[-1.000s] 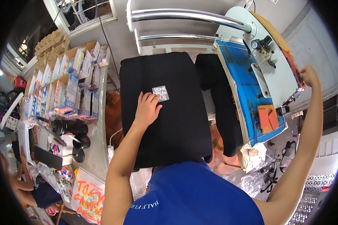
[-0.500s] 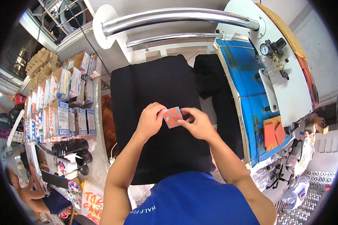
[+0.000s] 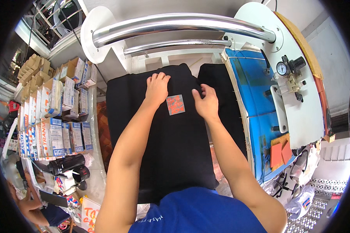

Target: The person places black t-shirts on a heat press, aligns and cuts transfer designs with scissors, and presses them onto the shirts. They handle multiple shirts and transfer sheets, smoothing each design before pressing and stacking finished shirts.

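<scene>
A small square printed sheet with orange marks on grey [image 3: 175, 104] lies on black fabric [image 3: 167, 155] spread over a padded platform. Above and left of the sheet, my left hand [image 3: 157, 88] rests on the fabric, fingers apart and bent at the tips, holding nothing. My right hand [image 3: 206, 101] is just right of the sheet near the fabric's right side, fingers loosely curved and apart, with nothing visible in them. More black fabric [image 3: 229, 116] lies farther right.
A white press with chrome tubes [image 3: 182, 25], a gauge [image 3: 282, 68] and a blue pad [image 3: 256, 108] spans the back and right. Orange pads [image 3: 276, 153] lie on it. Stacked cartons [image 3: 54, 128] fill the left table. Another person [image 3: 33, 209] is at lower left.
The square was held in both hands, orange side showing; it now lies flat on the fabric. My hands moved upward and apart. Earlier, my right hand reached to the press's right edge.
</scene>
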`<state>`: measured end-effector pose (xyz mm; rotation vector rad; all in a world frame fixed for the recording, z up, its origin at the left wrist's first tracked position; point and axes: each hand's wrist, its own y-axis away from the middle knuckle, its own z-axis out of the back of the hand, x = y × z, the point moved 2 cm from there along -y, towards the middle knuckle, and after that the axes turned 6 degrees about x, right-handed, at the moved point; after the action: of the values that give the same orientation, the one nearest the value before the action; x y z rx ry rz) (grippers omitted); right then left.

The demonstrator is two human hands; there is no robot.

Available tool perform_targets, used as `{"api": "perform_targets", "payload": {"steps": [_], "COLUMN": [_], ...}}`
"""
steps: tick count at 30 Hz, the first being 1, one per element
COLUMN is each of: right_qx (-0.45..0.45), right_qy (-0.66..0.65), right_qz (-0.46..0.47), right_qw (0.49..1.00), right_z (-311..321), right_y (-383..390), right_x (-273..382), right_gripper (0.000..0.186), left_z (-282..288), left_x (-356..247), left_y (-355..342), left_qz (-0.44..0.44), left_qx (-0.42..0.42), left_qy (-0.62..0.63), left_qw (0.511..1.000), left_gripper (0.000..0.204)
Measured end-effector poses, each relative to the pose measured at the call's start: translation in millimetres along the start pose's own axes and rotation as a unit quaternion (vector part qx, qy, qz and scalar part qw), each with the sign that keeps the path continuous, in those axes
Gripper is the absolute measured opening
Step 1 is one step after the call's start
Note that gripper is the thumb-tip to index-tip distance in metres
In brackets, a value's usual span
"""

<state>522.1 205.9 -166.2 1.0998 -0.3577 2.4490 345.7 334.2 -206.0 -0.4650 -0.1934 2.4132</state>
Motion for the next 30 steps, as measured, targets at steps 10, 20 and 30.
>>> {"api": "perform_targets", "payload": {"steps": [10,20,30], "right_qx": [0.125,0.11,0.123], "right_qy": [-0.003,0.275,0.268], "right_qz": [-0.019,0.225,0.191], "right_qw": [0.992,0.928,0.936], "right_z": [-4,-23,-26], "right_y": [11,94,92], "right_x": [-50,-17,-18], "right_gripper": [0.062,0.064,0.067], "left_z": [4,23,23], "left_x": [16,-69,-69], "left_y": [-22,139,139], "left_qz": [0.041,0.005,0.032], "left_qx": [0.028,-0.024,-0.007], "left_qy": [0.045,0.041,0.013], "left_qw": [0.998,0.999,0.999], "left_gripper": [0.032,0.039,0.045]}}
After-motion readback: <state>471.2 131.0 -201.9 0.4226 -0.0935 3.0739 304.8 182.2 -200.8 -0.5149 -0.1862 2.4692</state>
